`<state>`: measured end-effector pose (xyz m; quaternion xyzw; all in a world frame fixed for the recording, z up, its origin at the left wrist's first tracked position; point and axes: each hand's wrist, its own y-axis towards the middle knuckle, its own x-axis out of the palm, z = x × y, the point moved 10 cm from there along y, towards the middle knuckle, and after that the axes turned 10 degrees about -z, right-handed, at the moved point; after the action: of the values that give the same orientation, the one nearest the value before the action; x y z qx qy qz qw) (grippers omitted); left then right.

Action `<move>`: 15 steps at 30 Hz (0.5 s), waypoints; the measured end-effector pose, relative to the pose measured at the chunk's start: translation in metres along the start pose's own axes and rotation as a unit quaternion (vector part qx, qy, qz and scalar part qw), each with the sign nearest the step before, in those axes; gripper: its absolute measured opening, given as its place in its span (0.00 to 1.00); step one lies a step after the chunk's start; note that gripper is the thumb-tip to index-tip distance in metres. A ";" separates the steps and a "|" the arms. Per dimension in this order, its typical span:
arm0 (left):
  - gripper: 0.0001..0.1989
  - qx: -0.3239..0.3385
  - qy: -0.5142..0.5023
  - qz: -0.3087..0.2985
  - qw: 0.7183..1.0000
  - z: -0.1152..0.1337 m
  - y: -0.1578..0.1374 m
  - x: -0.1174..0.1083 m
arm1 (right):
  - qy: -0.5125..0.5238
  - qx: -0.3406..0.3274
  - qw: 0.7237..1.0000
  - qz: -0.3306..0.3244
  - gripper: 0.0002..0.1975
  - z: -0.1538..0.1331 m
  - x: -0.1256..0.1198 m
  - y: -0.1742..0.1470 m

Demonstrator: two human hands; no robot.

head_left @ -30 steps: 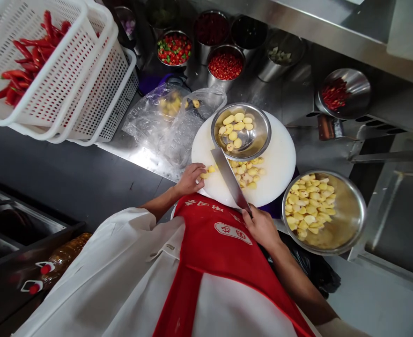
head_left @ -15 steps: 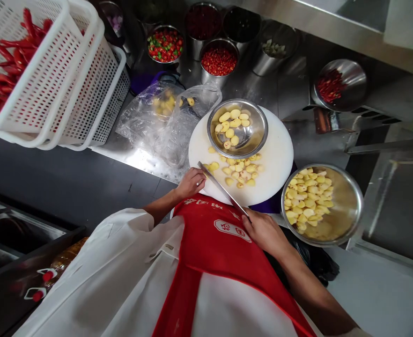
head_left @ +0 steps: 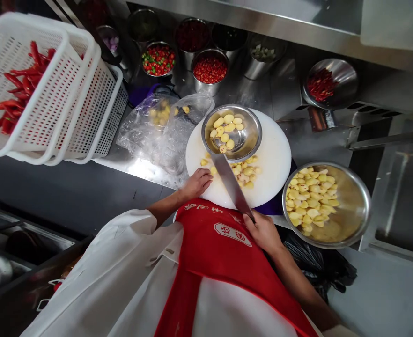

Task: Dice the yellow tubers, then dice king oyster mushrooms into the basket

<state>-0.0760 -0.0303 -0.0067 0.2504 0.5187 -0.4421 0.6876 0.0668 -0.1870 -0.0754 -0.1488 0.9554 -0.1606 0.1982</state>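
Observation:
My right hand (head_left: 264,230) grips the handle of a kitchen knife (head_left: 232,183). Its broad blade slants across the round white cutting board (head_left: 276,145), face turned up, the tip by the rim of a small steel bowl (head_left: 255,149). At the board's left edge rests my left hand (head_left: 196,184), fingers bent and close together; whatever lies under them is hidden. Beside its fingertips and partly behind the blade are cut pieces of small peeled potatoes (head_left: 247,173). Several whole peeled potatoes (head_left: 228,127) sit in the small bowl.
Right of the board stands a large steel bowl (head_left: 354,213) of cut potatoes. Left are a clear plastic bag (head_left: 146,135) with potatoes and stacked white baskets (head_left: 57,93) with red chilies. Behind stand steel pots, including chopped red chilies (head_left: 210,70), below a metal shelf (head_left: 262,25).
The knife has turned from edge-on to showing its flat face, its tip shifting right and away from my left hand. The view has tilted slightly.

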 end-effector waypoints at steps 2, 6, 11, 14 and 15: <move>0.07 0.002 -0.005 0.018 1.000 -0.002 0.024 -0.016 | 0.030 0.013 0.999 0.034 0.22 0.015 -0.009 -0.021; 0.10 -0.002 0.050 -0.002 0.999 -0.025 0.102 -0.044 | 0.070 0.022 0.996 0.055 0.21 0.036 -0.015 -0.053; 0.21 0.003 0.158 -0.267 0.951 -0.045 0.185 0.000 | 0.064 -0.027 0.998 0.011 0.19 0.037 -0.008 -0.063; 0.23 -0.043 0.170 -0.391 0.904 -0.042 0.195 0.021 | 0.041 -0.065 0.997 -0.032 0.21 0.028 0.002 -0.059; 0.24 -0.047 0.166 -0.423 0.889 -0.037 0.194 0.024 | 0.032 -0.072 0.996 -0.047 0.22 0.026 0.006 -0.056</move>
<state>0.0762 0.0848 -0.0642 0.0440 0.7021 -0.6184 0.3503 0.0845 -0.2462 -0.0795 -0.2023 0.9622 -0.1051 0.1486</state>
